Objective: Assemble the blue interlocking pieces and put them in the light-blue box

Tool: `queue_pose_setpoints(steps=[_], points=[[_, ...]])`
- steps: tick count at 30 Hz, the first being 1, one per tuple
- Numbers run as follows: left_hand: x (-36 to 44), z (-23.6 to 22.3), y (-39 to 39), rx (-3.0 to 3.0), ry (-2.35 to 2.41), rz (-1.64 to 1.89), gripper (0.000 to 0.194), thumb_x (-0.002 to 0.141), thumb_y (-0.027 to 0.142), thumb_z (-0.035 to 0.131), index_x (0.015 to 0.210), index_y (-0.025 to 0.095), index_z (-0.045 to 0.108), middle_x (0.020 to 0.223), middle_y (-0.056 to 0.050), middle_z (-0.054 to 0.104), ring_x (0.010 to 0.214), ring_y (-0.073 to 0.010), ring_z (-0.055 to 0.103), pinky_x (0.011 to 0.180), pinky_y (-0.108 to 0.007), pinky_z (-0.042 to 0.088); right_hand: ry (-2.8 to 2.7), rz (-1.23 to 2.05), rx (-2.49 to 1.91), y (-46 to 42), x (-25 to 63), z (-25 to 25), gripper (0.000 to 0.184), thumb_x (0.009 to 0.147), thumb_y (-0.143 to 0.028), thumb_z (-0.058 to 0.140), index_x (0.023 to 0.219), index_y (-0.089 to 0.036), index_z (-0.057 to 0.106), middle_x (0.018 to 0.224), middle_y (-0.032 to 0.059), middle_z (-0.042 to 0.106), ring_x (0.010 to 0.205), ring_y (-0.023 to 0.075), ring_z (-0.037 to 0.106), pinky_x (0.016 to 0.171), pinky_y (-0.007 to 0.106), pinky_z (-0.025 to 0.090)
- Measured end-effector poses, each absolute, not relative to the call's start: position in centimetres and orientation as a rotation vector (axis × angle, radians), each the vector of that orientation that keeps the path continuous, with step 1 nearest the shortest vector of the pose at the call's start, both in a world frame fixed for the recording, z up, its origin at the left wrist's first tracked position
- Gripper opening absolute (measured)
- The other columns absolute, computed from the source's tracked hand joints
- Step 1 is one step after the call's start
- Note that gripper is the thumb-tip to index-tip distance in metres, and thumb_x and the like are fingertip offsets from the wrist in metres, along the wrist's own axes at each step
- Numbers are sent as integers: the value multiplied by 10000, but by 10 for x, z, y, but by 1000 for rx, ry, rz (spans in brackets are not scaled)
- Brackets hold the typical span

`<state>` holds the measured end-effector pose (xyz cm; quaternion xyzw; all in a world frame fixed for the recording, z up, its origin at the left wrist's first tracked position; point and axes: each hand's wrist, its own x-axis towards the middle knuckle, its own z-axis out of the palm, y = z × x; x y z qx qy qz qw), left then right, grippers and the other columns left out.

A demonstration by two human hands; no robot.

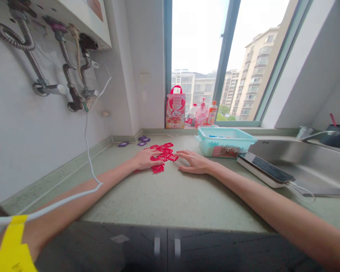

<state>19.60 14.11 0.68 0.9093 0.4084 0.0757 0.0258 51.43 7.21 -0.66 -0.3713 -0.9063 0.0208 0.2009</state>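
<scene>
Red plastic building pieces (166,152) lie in a flat heap on the pale green counter (170,200). My left hand (148,158) rests over the left side of the heap, fingers spread and palm down, hiding some pieces. At the heap's right edge is my right hand (193,162), its fingers apart and fingertips close to the red pieces. Whether those fingertips touch a piece I cannot tell. Several purple pieces (143,140) lie farther back to the left.
A light-blue tub (226,138) with blue pieces stands back right. Beside it a phone (265,167) lies on a white block at the steel sink (306,166). Bottles (201,114) and a pink bag (175,110) line the windowsill. A white cable (86,139) hangs across my left forearm.
</scene>
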Motion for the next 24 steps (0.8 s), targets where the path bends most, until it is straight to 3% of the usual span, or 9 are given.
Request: queue_pose_setpoints(steps=[4, 6, 8, 10, 12, 14, 16, 20, 24], points=[[229, 2, 142, 2753, 1232, 289, 878, 923, 926, 385, 1579, 374, 575, 1703, -65, 446, 1587, -351, 380, 1300, -558, 268, -2456, 225, -1129, 75, 519, -14, 862, 950, -655, 684, 1682, -306, 392, 1766, 144, 313, 1602, 382, 360, 1307, 599, 314], [230, 4, 145, 2648, 1225, 388, 858, 971, 897, 260, 1586, 381, 563, 1723, -44, 410, 1610, -378, 323, 1285, -628, 258, -2416, 287, -1180, 76, 521, -16, 895, 939, -702, 679, 1694, -346, 356, 1801, 115, 223, 1625, 386, 310, 1323, 607, 276], [221, 9, 152, 2507, 1167, 614, 842, 1052, 758, 41, 1625, 355, 509, 1731, -14, 397, 1614, -337, 325, 1273, -601, 306, -2364, 336, -1234, 77, 521, -17, 898, 949, -747, 631, 1701, -355, 336, 1814, 102, 181, 1637, 382, 281, 1335, 599, 251], [205, 14, 162, 2400, 1101, 839, 850, 1085, 567, -106, 1656, 286, 456, 1716, -4, 427, 1589, -258, 380, 1274, -498, 351, -2310, 367, -1285, 80, 521, -18, 894, 967, -788, 559, 1703, -331, 340, 1811, 113, 186, 1648, 374, 252, 1345, 587, 226], [186, 15, 175, 2401, 1108, 939, 801, 1103, 494, -39, 1621, 197, 496, 1669, -38, 504, 1540, -223, 444, 1276, -412, 359, -2266, 370, -1313, 85, 521, -19, 900, 977, -814, 503, 1699, -297, 355, 1794, 138, 240, 1648, 370, 254, 1350, 579, 211], [169, 11, 187, 2491, 1189, 923, 718, 1088, 509, 157, 1516, 144, 603, 1577, -94, 601, 1466, -241, 522, 1264, -392, 375, -2232, 357, -1334, 94, 519, -21, 907, 979, -831, 471, 1692, -280, 371, 1769, 152, 304, 1641, 366, 275, 1351, 572, 209], [158, 4, 196, 2580, 1234, 822, 662, 1042, 506, 278, 1449, 148, 658, 1532, -111, 636, 1431, -257, 557, 1257, -400, 387, -2208, 344, -1362, 103, 516, -22, 925, 967, -856, 459, 1685, -280, 385, 1754, 147, 342, 1631, 363, 303, 1350, 559, 218], [158, -4, 200, 2647, 1270, 663, 635, 998, 525, 370, 1425, 176, 685, 1510, -94, 655, 1401, -291, 586, 1237, -412, 414, -2239, 351, -1355, 116, 508, -20, 943, 945, -877, 468, 1651, -252, 444, 1720, 159, 405, 1592, 364, 382, 1339, 537, 253], [162, 4, 191, 2635, 1329, 655, 638, 972, 549, 389, 1382, 188, 718, 1449, -119, 695, 1353, -311, 625, 1189, -424, 460, -2272, 284, -1242, 114, 507, -17, 659, 1052, -692, 453, 1537, -259, 560, 1650, 145, 506, 1546, 318, 456, 1313, 522, 294]])
